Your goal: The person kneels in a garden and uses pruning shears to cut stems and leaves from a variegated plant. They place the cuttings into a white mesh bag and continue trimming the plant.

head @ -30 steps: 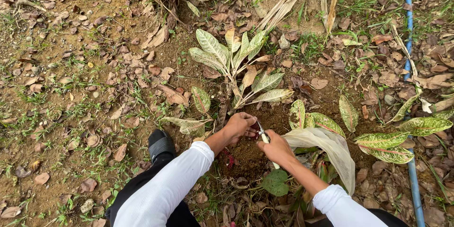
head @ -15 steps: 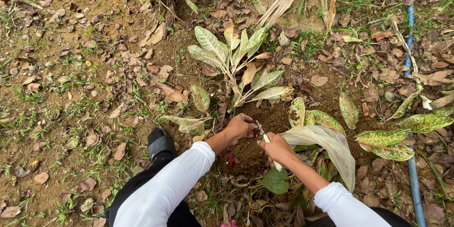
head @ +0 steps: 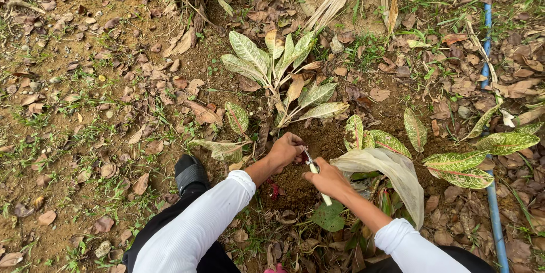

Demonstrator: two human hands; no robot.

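Right hand [head: 328, 179] clamps white-handled knife [head: 314, 169]; left hand [head: 286, 149] fisted at plant base [head: 278, 119]. Risk: blade slips, nicks left fingers.

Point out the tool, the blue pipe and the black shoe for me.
tool [head: 311, 166], head view, pale handle above the right fist.
blue pipe [head: 490, 193], head view, lower stretch at right.
black shoe [head: 189, 172], head view, toe top.

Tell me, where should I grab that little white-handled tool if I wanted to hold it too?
Probably by the white handle, coming from below, the person's side. The right hand wraps its middle and the pale end sticks out beneath, toward the body. The metal tip points up to the left hand and the soil by the plant, so keep fingers off that end.
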